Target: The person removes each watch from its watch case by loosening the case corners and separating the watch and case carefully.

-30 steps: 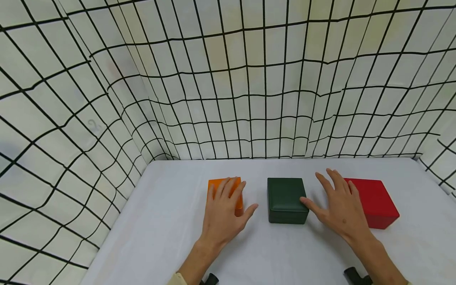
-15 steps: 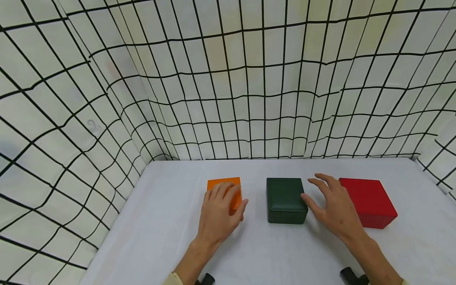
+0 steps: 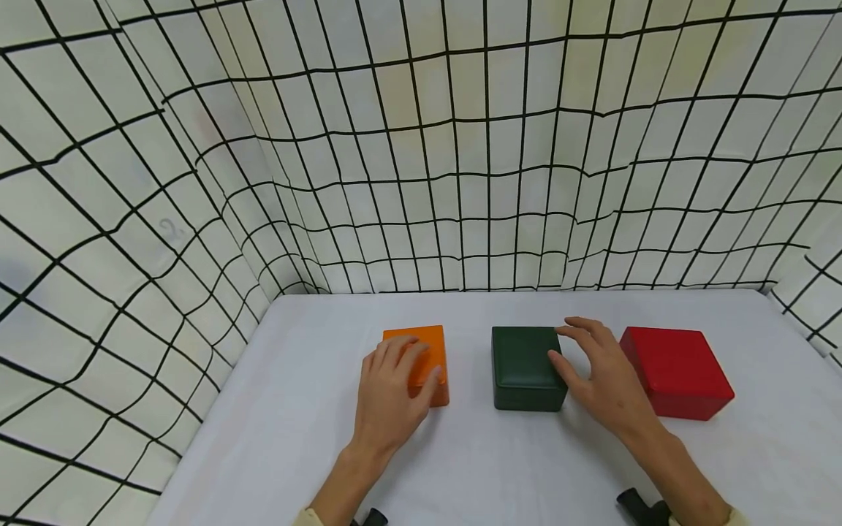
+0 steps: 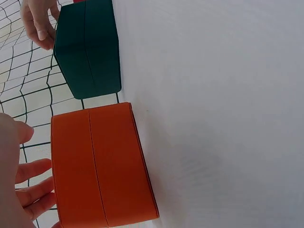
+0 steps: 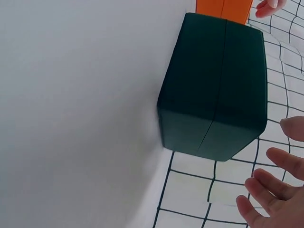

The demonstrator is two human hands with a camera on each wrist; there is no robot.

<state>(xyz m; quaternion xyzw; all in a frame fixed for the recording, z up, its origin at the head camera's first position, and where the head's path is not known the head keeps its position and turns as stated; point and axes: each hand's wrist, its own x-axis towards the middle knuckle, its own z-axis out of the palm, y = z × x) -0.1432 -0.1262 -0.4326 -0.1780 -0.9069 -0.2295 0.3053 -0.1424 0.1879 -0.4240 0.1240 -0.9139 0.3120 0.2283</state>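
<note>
In the head view, my left hand (image 3: 387, 398) hovers over the left part of a small orange box (image 3: 435, 356), its fingers loosely bent and hiding part of the lid. The left wrist view has the fingertips right beside the top edge of that box (image 4: 95, 166), whose lid seam runs along the side. My right hand (image 3: 608, 383) is spread at the right edge of a dark green box (image 3: 522, 358), thumb and fingertips overlapping its lid's edge. Seen from the right wrist, the fingers stand apart from the green box (image 5: 213, 76). Both boxes look closed.
A closed red box (image 3: 680, 361) sits right of the green one, partly behind my right hand. All three boxes stand in a row on the white-covered table (image 3: 316, 409). A black grid net (image 3: 421, 183) over white sheeting encloses the back and sides.
My left hand has drawn back and left, baring more of the orange box. My right hand has shifted left from the red box towards the green one. The boxes have stayed in place.
</note>
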